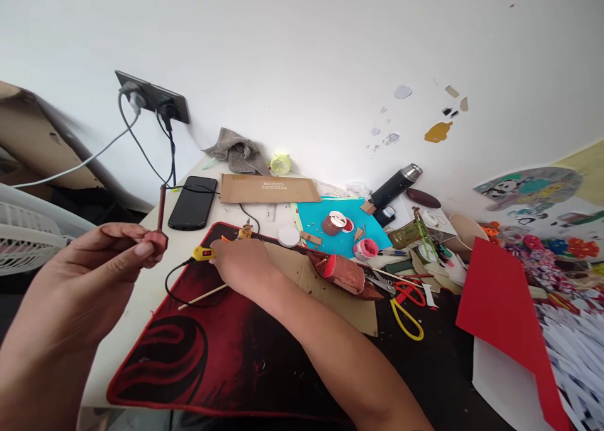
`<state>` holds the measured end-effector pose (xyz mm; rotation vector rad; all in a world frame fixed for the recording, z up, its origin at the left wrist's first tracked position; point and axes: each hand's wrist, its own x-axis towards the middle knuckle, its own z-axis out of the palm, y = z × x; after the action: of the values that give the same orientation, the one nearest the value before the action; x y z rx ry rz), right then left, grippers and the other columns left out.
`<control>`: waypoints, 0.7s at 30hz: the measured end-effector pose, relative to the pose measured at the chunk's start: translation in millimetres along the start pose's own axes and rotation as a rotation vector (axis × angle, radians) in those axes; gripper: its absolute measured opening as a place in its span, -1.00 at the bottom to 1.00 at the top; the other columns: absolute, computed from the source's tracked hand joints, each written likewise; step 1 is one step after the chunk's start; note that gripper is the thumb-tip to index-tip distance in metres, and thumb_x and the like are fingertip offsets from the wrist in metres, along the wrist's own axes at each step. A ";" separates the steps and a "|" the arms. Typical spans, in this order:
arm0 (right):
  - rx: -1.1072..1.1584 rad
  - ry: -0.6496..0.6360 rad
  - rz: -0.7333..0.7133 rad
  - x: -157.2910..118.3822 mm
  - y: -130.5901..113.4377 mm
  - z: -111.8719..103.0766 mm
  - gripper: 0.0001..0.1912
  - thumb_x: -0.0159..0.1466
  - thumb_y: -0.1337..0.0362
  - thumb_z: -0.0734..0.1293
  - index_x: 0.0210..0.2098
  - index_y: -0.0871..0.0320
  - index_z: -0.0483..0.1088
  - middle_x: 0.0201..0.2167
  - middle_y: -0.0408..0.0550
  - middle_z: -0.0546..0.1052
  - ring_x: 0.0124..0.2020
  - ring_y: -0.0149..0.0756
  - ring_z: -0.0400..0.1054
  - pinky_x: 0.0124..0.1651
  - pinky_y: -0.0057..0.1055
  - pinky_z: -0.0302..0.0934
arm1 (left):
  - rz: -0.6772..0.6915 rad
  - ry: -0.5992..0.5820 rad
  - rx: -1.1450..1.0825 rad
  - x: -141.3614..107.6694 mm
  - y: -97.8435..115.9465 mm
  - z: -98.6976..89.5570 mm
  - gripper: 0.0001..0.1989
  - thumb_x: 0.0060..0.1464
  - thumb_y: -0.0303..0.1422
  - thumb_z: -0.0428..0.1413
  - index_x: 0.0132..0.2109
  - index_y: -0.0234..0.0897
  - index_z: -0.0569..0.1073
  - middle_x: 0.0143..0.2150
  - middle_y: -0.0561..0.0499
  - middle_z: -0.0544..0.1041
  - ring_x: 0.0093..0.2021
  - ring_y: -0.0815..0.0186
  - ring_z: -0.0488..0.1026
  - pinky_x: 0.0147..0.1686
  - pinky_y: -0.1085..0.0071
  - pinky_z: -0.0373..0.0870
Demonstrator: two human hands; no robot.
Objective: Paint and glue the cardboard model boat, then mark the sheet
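Raised at the left, my left hand point(116, 261) pinches a thin brown-painted stick point(161, 211) by the small flat reddish-brown piece at its lower end; the stick points up. My right hand point(245, 264) reaches across to a yellow glue gun point(204, 253) with a red switch and has its fingers closed around it, partly hiding it. The gun's nozzle point(246, 229) shows beyond the knuckles. To the right of that hand, a brown-painted cardboard boat-like model point(346, 275) with a red-ended cylinder lies on a brown cardboard sheet point(361, 314).
A black phone point(193, 202) lies behind my left hand. The glue gun's cable point(170, 286) loops over the red-black mat point(236, 355). Paint jars point(366, 248) stand on blue paper point(314, 217). Yellow-red scissors point(406, 318), a black flask point(396, 185) and red card point(504, 311) are at the right.
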<state>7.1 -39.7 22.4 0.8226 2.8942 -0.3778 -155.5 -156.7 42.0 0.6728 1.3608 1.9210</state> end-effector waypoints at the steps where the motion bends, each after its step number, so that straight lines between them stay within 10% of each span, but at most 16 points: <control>1: -0.006 0.036 0.004 -3.9 -0.6 -1.6 -0.74 0.65 0.21 0.26 0.15 0.19 0.52 -0.17 0.14 0.77 -0.13 0.07 0.72 -0.22 -0.20 0.51 | -0.026 0.012 -0.004 0.3 0.1 1.2 -0.54 -0.36 -0.20 0.69 -0.33 -0.23 0.68 -0.37 0.05 0.64 -0.32 0.38 0.51 -0.29 0.57 0.52; 12: 0.038 0.651 -0.121 -108.4 13.5 -11.9 -0.67 0.67 0.10 0.30 0.23 0.17 0.56 -0.28 -0.07 0.78 -0.29 -0.27 0.68 -0.33 -0.38 0.32 | -0.384 0.024 -0.003 -37.4 9.7 49.0 -0.34 -0.76 -0.05 0.71 -0.47 -0.21 0.62 -0.41 -0.03 0.60 -0.29 0.21 0.56 -0.35 0.45 0.64; 21: 0.109 0.876 -0.078 -165.1 19.3 14.1 -0.65 0.68 0.20 0.26 0.29 0.18 0.55 -0.34 -0.10 0.76 -0.41 -0.30 0.62 -0.34 -0.39 0.40 | -0.641 -0.069 -0.156 -91.8 -13.8 85.3 -0.42 -0.54 -0.19 0.70 -0.31 -0.15 0.65 -0.25 -0.06 0.66 -0.16 0.11 0.62 -0.23 0.36 0.73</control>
<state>157.7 -110.6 33.2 1.1126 3.7396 -0.2099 -31.1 -173.6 53.8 0.1837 1.1813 1.4481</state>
